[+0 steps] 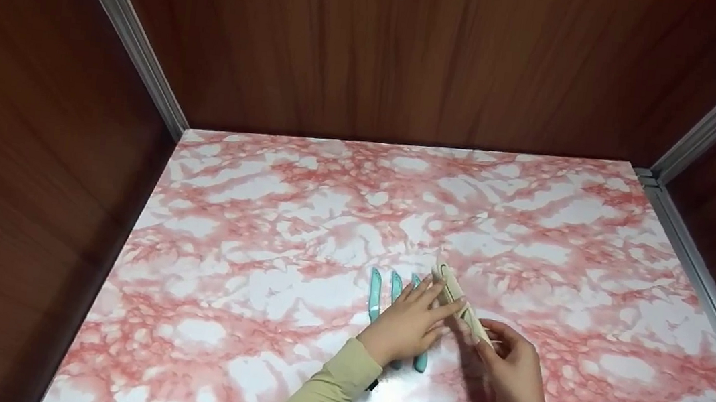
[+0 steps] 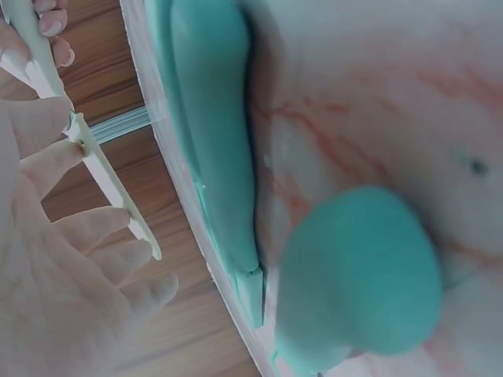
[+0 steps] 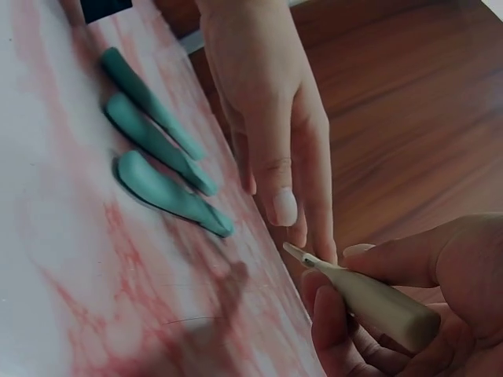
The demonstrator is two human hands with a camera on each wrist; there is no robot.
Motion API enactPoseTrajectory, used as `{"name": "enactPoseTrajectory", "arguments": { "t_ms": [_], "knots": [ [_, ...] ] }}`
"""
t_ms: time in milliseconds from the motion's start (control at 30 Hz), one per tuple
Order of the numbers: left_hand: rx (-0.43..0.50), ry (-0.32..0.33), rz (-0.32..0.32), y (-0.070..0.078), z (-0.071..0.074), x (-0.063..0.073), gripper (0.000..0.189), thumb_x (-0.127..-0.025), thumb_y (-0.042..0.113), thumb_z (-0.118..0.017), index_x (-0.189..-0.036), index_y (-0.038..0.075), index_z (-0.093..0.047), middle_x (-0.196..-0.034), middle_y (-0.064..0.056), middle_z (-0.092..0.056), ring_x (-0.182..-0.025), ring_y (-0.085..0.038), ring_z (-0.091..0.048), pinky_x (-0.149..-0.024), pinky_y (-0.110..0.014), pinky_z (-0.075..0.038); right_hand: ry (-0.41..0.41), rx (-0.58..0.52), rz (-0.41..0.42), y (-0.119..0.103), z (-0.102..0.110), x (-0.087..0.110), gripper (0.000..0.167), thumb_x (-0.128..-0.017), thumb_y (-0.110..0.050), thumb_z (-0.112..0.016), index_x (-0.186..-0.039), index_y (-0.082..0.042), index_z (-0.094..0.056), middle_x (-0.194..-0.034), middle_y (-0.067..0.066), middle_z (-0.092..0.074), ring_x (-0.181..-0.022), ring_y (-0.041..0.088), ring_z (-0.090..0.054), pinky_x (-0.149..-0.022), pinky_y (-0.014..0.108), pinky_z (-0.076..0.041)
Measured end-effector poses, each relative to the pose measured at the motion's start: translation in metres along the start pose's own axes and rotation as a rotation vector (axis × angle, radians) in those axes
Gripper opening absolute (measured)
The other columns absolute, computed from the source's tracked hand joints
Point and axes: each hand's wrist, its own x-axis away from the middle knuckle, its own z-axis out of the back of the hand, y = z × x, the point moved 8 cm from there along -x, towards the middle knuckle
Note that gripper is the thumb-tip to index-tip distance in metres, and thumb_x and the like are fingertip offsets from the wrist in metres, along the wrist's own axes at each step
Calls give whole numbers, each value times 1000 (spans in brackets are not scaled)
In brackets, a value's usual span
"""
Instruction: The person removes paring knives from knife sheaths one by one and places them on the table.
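A: What've we got in hand?

B: We see a cream knife-like tool (image 1: 450,283): long, slim, w/ a fat rounded handle narrowing to a thin flat part, plus a dark curved line nr the far tip. It's held up off the surface, slanting btwn the fingers of both hands.

A: How're the fingers?

B: Right hand (image 1: 517,364) grips the handle, thumb along one side, fingers curled on the other, butt end twd the palm. Left hand (image 1: 409,316) has its fingers straight & spread, tips touching the thin part; no curl round it that we can see. Both forearms come in from the near side in pale olive sleeves (image 1: 327,383).

A: Anything else nr those fingers?

B: Three teal knife-like tools (image 3: 151,140), similar shape, lying side by side below & left of the L fingers, partly hidden by that hand from above.

A: Surface & room?

B: Under the fingers, a tabletop (image 1: 219,293) in red-&-white marble pattern. Well beyond the fingertips, a dark reddish-brown wood-grain panel (image 1: 382,49); more either side, w/ grey metal strips (image 1: 128,26) at the corners.
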Motion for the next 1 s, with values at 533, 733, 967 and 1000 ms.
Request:
{"name": "enactPoseTrajectory", "arguments": {
  "t_ms": [533,733,967,1000],
  "knots": [
    [-33,98,-47,6,19,7,44,-102,37,-45,-145,28,-43,-154,-8,-28,-143,-32,-17,-115,-50,-13,-21,38,73,-6,13,-2,26,-87,4,-67,-113,4,-67,-95,20,-68,-79,24,-65,-61,25,-55],
    [-27,119,-55,6,20,10,42,-102,35,-46,-143,25,-47,-148,-9,-39,-140,-34,-24,-115,-50,-13,-38,85,42,-6,16,-4,24,-87,2,-67,-112,1,-68,-95,16,-69,-80,28,-66,-60,28,-55],
    [-41,128,-38,2,20,14,40,-101,37,-47,-138,23,-51,-131,-4,-51,-135,-26,-36,-115,-48,-16,-123,71,30,-4,12,-3,24,-88,-6,-69,-112,0,-69,-100,14,-69,-87,29,-67,-68,32,-57],
    [-41,130,-39,2,20,15,39,-101,37,-47,-138,23,-52,-127,-3,-52,-132,-24,-38,-115,-48,-16,-134,70,26,-4,11,-3,24,-88,-7,-69,-111,0,-69,-99,14,-69,-87,29,-67,-68,31,-56]
  ]
}}
